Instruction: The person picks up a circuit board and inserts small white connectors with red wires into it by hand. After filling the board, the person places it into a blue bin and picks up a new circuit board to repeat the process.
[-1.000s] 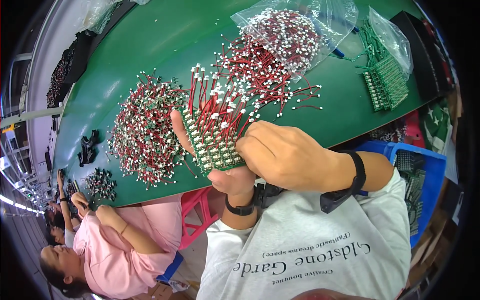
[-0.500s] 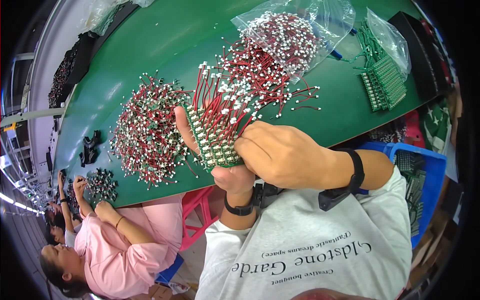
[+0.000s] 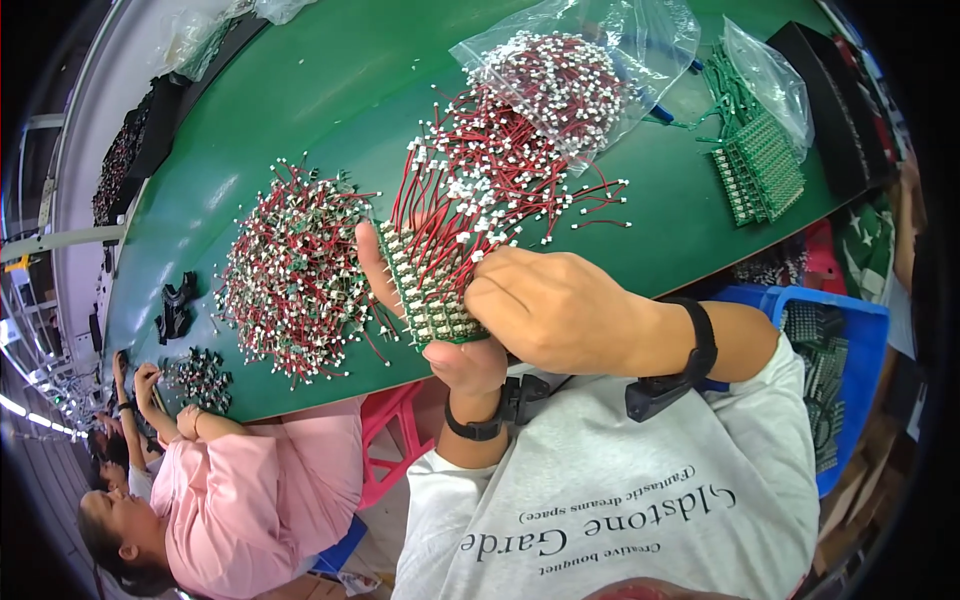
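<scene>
A green circuit board panel (image 3: pixel 430 292) with rows of white connectors and many upright red wires is held in my left hand (image 3: pixel 466 362). That hand wraps around it from below, thumb and fingers at opposite edges. My right hand (image 3: pixel 550 308) is closed against the panel's right edge, its fingertips pinched among the wires. Whatever sits between those fingertips is hidden. Just beyond the panel lies a heap of loose red wires with white plugs (image 3: pixel 520 150), partly under a clear plastic bag (image 3: pixel 640 60). Left of my hands is a pile of small wired boards (image 3: pixel 295 270).
Stacked green panels (image 3: pixel 765 170) lie at the far right beside a black box (image 3: pixel 825 105). A blue bin (image 3: pixel 862 390) with more boards stands at my right. To the left, a person in pink (image 3: pixel 245 480) works at the same green table (image 3: pixel 330 85). A black object (image 3: pixel 177 305) lies nearby.
The whole view has shifted slightly. My left hand still holds the panel, and my right fingertips remain pinched at its right edge, only slightly moved.
</scene>
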### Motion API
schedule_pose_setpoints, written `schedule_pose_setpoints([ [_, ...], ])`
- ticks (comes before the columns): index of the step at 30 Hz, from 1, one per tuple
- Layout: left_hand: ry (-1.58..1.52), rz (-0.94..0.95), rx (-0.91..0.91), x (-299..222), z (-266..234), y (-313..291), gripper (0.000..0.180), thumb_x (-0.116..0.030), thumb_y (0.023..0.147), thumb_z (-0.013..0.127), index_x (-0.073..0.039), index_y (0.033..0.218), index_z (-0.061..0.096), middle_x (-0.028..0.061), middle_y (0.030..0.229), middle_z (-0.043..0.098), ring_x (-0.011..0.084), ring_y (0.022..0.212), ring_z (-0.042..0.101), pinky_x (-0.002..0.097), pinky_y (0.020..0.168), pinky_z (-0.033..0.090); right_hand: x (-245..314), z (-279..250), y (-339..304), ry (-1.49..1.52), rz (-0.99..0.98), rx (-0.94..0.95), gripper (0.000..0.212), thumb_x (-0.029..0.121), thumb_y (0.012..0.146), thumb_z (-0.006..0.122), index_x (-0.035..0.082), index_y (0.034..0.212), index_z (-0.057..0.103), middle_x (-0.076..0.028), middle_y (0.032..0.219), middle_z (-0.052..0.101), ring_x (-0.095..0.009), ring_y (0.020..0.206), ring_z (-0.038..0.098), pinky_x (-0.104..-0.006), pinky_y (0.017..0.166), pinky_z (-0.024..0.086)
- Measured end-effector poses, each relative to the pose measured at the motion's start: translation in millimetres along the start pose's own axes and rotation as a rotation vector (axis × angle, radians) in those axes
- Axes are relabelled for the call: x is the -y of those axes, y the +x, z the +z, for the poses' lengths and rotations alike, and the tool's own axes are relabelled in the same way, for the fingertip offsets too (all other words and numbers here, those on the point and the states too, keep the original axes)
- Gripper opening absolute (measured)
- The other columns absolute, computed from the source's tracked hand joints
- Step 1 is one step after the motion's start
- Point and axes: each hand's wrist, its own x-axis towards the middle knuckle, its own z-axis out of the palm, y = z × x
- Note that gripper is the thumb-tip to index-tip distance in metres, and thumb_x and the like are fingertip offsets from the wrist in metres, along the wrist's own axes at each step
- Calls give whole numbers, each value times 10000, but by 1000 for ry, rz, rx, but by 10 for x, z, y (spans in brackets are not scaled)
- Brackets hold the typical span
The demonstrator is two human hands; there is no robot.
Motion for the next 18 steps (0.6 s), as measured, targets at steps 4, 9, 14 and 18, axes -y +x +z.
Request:
schedule_pose_setpoints([
  [4,56,-16,30,20,-40,-23,1162,-781,792,539,-4,1536,100,164,1352,472,274,1194,518,430,1033,404,-13,19,-26,20,-3,-4,175,68,705,617,-12,849,557,-122,803,565,-280,761,627,-356,638,541],
  [9,64,-30,14,-58,-8,31,1176,-791,776,556,-18,1537,101,183,1371,466,298,1226,510,449,1047,415,-91,-205,-3,25,-21,-23,220,71,684,693,-4,867,597,-118,854,600,-283,760,617,-355,641,525],
  [14,-82,115,13,-86,-375,194,842,-577,969,435,-24,1532,140,212,1442,431,343,1239,528,471,1015,479,-438,-681,-117,-41,118,3,265,69,707,764,58,954,668,-85,922,600,-268,823,584,-365,673,495],
  [18,-236,141,30,-56,-457,220,716,-460,998,463,-51,1527,206,224,1500,341,357,1225,536,468,986,514,-562,-628,-327,-191,210,176,240,63,701,761,68,918,660,-68,912,566,-260,860,564,-360,694,486],
])
